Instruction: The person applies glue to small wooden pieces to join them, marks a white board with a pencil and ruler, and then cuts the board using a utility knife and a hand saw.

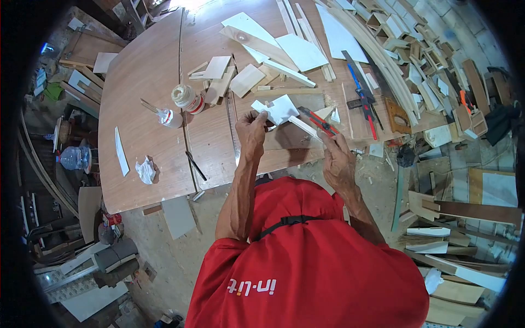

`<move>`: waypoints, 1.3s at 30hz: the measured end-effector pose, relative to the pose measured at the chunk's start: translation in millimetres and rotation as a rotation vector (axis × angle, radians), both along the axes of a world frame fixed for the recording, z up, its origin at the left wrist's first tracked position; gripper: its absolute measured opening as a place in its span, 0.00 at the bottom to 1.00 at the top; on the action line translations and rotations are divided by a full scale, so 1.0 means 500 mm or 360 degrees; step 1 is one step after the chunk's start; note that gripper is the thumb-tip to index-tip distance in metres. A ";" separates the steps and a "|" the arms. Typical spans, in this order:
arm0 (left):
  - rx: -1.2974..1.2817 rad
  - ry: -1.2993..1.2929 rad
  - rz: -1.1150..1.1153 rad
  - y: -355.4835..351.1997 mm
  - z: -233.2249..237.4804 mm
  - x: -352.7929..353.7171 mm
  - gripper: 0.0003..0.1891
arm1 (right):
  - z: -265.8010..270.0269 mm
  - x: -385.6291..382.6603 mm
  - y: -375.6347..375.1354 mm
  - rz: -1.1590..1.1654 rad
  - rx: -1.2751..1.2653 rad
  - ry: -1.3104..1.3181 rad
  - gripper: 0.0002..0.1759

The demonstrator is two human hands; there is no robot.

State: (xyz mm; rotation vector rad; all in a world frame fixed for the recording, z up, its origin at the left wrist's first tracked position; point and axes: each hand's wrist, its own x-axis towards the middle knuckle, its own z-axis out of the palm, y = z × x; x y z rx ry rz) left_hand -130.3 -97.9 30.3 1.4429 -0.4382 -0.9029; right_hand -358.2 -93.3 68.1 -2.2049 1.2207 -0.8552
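Note:
My left hand [251, 134] pinches the left end of a small white-faced board piece [282, 109], raised over the near edge of the table. In my right hand [338, 161] is one end of a narrow white wooden strip [304, 127], which slants up and left so that its far end overlaps the board's lower right corner. Just beyond the strip, close to the right fingertips, lies a red-and-black tool [322, 121]. Several pale offcuts, among them a rectangular wooden block [247, 80], lie past the left hand.
On the wooden table [139, 71] stand an open glue jar [187, 98] and a small bottle with sticks [169, 117]. A crumpled white tissue [146, 170] and a black pen-like stick [196, 165] lie left. Blue-and-red bar clamp [361, 90] and stacked wood strips [383, 60] occupy the right.

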 end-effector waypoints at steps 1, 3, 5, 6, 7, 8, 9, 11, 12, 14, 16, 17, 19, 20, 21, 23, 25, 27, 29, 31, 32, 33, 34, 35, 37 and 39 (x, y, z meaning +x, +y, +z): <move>0.0013 0.0015 -0.0021 -0.001 -0.002 0.001 0.07 | 0.001 -0.002 -0.003 -0.0014 -0.0013 -0.0042 0.22; 0.0008 0.0008 -0.0026 -0.002 -0.005 -0.001 0.07 | 0.009 0.011 0.000 0.0021 -0.0007 -0.0063 0.22; 0.0001 0.0000 -0.0035 -0.003 -0.008 -0.001 0.07 | 0.010 0.014 0.003 0.0053 -0.0003 -0.0085 0.21; 0.0001 -0.0028 -0.0039 -0.004 -0.009 0.002 0.07 | 0.007 0.014 0.005 0.0083 -0.0048 0.0016 0.21; 0.0002 -0.0058 -0.0039 -0.003 -0.010 0.005 0.07 | 0.005 0.016 0.006 0.0118 -0.0091 0.0117 0.21; 0.0004 -0.0057 -0.0031 -0.003 -0.012 0.009 0.07 | 0.005 0.016 0.006 0.0126 -0.0090 0.0117 0.21; 0.0022 -0.0072 -0.0005 -0.003 -0.011 0.011 0.07 | 0.006 0.014 0.007 0.0103 -0.0001 0.0071 0.21; 0.0037 -0.0081 0.0015 -0.005 -0.012 0.008 0.08 | 0.008 0.016 0.004 0.0073 0.0085 0.0032 0.21; 0.0036 -0.0077 0.0006 -0.005 -0.013 0.008 0.07 | 0.011 0.026 0.001 0.0090 0.0030 0.0017 0.21; 0.0037 -0.0078 -0.0004 -0.005 -0.013 0.009 0.07 | 0.007 0.035 0.000 0.0107 -0.0023 -0.0003 0.21; 0.0047 -0.0081 -0.0027 -0.006 -0.015 0.012 0.08 | -0.005 0.037 -0.001 0.0162 -0.0061 0.0107 0.21; 0.0047 -0.0081 -0.0020 -0.006 -0.016 0.017 0.08 | -0.007 0.035 -0.004 0.0169 -0.0062 0.0106 0.21; 0.0029 -0.0050 -0.0017 -0.004 -0.018 0.023 0.08 | -0.009 0.025 -0.007 0.0121 -0.0093 0.0026 0.21; 0.0029 -0.0045 -0.0020 -0.006 -0.019 0.022 0.08 | -0.010 0.026 -0.009 0.0117 -0.0093 0.0031 0.21; 0.0055 -0.0046 -0.0009 -0.008 -0.018 0.022 0.08 | -0.010 0.030 -0.011 0.0109 -0.0100 0.0004 0.21; 0.0086 -0.0052 0.0002 -0.006 -0.012 0.025 0.08 | -0.010 0.042 -0.009 0.0101 -0.0103 -0.0029 0.21; 0.0115 -0.0006 -0.0037 -0.007 -0.001 0.022 0.08 | -0.011 0.048 -0.006 0.0151 -0.0029 0.0020 0.21; 0.0108 -0.0017 -0.0027 -0.007 -0.006 0.027 0.07 | -0.011 0.042 -0.004 0.0147 -0.0034 0.0031 0.21; 0.0105 -0.0023 -0.0017 -0.006 -0.011 0.032 0.07 | -0.008 0.043 -0.002 0.0143 -0.0035 0.0047 0.21; 0.0087 -0.0039 -0.0026 -0.006 -0.010 0.034 0.07 | 0.000 0.053 0.001 0.0064 0.0093 -0.0017 0.20; 0.0088 -0.0038 -0.0032 -0.007 -0.014 0.035 0.07 | 0.001 0.059 0.003 0.0058 0.0094 -0.0017 0.20; 0.0089 -0.0050 -0.0052 -0.008 -0.018 0.037 0.07 | 0.001 0.066 0.004 0.0089 0.0051 0.0012 0.20; 0.0090 -0.0060 -0.0071 -0.009 -0.022 0.039 0.07 | 0.001 0.070 0.005 0.0121 0.0008 0.0041 0.20; 0.0090 -0.0061 -0.0073 -0.009 -0.026 0.042 0.07 | -0.001 0.067 0.006 0.0119 0.0007 0.0040 0.20; 0.0117 -0.0063 -0.0024 -0.007 -0.026 0.047 0.07 | -0.006 0.058 0.008 0.0145 0.0046 0.0098 0.19; 0.0130 -0.0028 -0.0022 -0.005 -0.022 0.051 0.07 | -0.005 0.064 0.008 0.0091 0.0041 0.0060 0.19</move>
